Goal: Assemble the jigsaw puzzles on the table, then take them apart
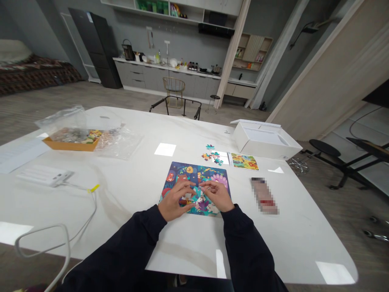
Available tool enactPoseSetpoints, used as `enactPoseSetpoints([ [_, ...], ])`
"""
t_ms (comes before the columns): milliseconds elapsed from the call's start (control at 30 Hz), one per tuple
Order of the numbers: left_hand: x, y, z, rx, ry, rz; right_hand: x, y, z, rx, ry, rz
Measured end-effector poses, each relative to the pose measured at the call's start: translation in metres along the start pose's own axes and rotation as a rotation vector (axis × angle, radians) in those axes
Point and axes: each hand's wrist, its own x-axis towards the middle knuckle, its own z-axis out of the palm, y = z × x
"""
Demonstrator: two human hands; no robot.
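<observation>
A colourful jigsaw puzzle [208,172] with cartoon animals lies flat on the white table in front of me. My left hand [176,199] rests over its left half, thumb and fingers apart and curved, with nothing gripped between them. From the right, my right hand [218,195] reaches over the puzzle, its thumb and fingertips drawn together on a teal puzzle piece [199,194] near the middle. The fingers partly cover that piece, so its edges are hard to see. Several loose puzzle pieces [215,155] lie just beyond the puzzle's far edge.
A picture card [244,161] lies by an open white box [267,140]. Right of the puzzle is a pixelated flat object [263,196]. On the left are an orange tray [71,145] with plastic wrap, a white power strip [45,176] and its cable [94,202].
</observation>
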Motion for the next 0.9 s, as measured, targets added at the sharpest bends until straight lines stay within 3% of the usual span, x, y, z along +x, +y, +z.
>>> enactPoseSetpoints([
  [167, 0.007, 0.0, 0.002, 0.05, -0.007, -0.011, 0.001, 0.002, -0.005, -0.037, 0.034, -0.02],
  [333, 0.013, -0.002, 0.014, 0.198, -0.072, -0.049, 0.004, 0.011, -0.033, -0.255, 0.421, -0.063],
  [400, 0.014, -0.002, 0.017, 0.24, -0.087, -0.052, 0.006, 0.018, -0.042, -0.357, 0.481, -0.032],
  [700, 0.011, 0.01, 0.022, 0.272, -0.154, -0.088, 0.01, 0.034, -0.043, -0.601, 0.396, 0.02],
  [900, 0.009, -0.004, 0.027, 0.269, -0.148, -0.097, 0.011, 0.036, -0.046, -0.616, 0.38, 0.033],
])
